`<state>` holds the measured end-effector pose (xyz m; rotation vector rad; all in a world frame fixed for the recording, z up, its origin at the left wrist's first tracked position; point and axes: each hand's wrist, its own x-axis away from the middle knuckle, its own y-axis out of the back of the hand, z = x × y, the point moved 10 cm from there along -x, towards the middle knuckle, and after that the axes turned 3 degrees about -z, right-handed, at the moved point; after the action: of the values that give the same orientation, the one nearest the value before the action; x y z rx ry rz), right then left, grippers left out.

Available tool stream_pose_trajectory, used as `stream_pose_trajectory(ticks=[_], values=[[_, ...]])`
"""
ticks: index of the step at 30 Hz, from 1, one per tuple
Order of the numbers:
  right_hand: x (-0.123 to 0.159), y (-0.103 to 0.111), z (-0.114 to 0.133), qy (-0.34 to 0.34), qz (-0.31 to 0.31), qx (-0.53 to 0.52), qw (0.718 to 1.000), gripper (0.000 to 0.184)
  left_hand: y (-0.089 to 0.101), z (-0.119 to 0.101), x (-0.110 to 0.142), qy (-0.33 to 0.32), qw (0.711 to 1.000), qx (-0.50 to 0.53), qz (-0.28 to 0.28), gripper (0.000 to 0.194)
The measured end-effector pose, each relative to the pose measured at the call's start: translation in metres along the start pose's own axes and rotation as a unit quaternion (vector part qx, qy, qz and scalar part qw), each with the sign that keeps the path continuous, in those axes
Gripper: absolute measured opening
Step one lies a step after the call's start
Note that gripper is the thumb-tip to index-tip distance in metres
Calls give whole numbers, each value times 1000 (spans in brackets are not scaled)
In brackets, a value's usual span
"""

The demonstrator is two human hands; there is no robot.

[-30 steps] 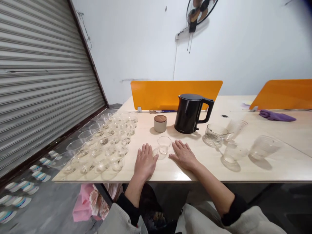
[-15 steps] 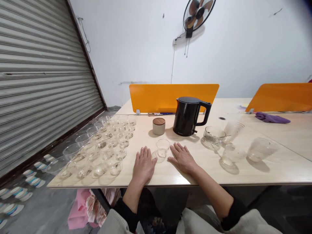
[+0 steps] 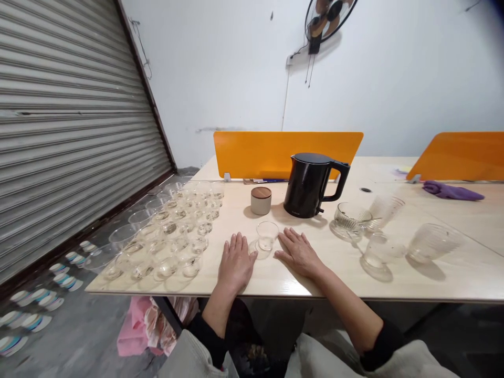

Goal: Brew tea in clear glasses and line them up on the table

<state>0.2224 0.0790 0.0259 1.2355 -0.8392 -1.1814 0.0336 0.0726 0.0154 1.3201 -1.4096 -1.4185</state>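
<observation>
My left hand (image 3: pixel 236 266) lies flat on the wooden table (image 3: pixel 244 287), palm down and holding nothing. To its right, my right hand (image 3: pixel 300 254) also rests palm down with its fingers stretched out. Between the two stands a clear plastic cup (image 3: pixel 266 237), close to the fingertips of both; it looks empty. Beyond the cup are a grey canister (image 3: pixel 261 203) with a brown wooden lid and a black electric kettle (image 3: pixel 309 186). Many clear cups (image 3: pixel 169 228) with dark bits and some liquid in the bottom crowd the table's left end.
On the right stand a ribbed glass bowl (image 3: pixel 353 216), a clear pitcher-like cup (image 3: pixel 381 251) and stacked plastic cups (image 3: pixel 432 242). Orange dividers (image 3: pixel 252 155) cross the table behind the kettle. A purple cloth (image 3: pixel 452 190) lies at the far right. White-lidded tubs (image 3: pixel 49 299) stand on the floor.
The whole scene has shifted slightly right in view as the camera turned. Both hands stay flat on the table and the cup between them has not moved.
</observation>
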Motion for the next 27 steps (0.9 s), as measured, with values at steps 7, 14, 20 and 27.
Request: stream_pose_trajectory(ticks=[7,14,20,27], values=[[-4,5,6,-1,0,-56,998,72,-1,0,-1,-4,1000,-4,-1,68],[-24,0,8,-12,17,-132,991,75,-3,1,-1,-3,1000,-3,2,69],[-32,-3,11,-16,0,-151,988,70,-6,2,-1,-7,1000,-13,-2,68],[-30,-4,6,-14,-3,-164,986,84,-8,2,-1,-9,1000,-19,0,68]])
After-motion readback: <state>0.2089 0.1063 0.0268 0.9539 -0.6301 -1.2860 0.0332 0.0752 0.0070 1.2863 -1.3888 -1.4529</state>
